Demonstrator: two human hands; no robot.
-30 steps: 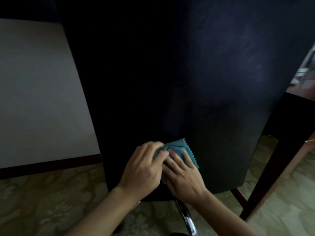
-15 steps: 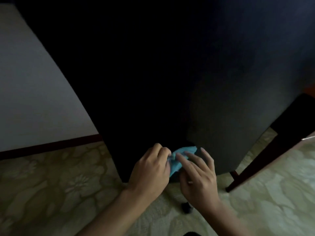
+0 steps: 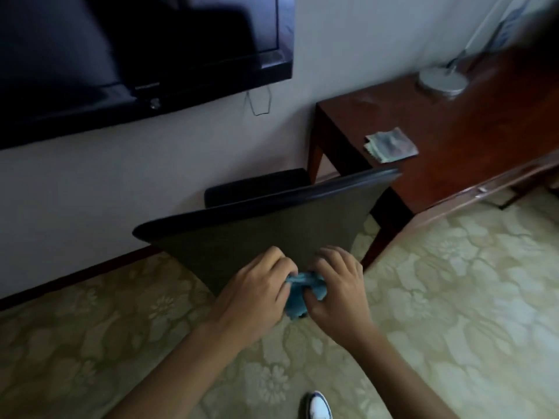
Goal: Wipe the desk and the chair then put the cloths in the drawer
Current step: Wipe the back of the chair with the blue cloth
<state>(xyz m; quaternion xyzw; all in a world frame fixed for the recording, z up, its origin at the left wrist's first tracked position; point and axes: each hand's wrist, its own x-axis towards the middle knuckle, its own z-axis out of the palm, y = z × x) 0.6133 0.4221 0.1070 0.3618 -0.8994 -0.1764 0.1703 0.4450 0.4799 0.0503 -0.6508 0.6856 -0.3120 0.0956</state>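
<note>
Blue cloth [image 3: 304, 290] is bunched up between both hands, low behind the chair [image 3: 272, 228]. Left hand [image 3: 254, 293] and right hand [image 3: 340, 287] both pinch it. Wooden desk [image 3: 472, 128] stands off to the right, so the right hand is nearer.

Over on the right, the dark reddish wooden tabletop [image 3: 472, 128] is carrying a folded greyish cloth [image 3: 390, 144] near its left end, and farther back a round silver lamp base [image 3: 442, 81] is sitting by the wall. Down below, the pale floral carpet [image 3: 453, 297] is bearing the dark chair [image 3: 260, 231], just beside the tabletop's left end, and one white shoe [image 3: 317, 407] at the near edge.
</note>
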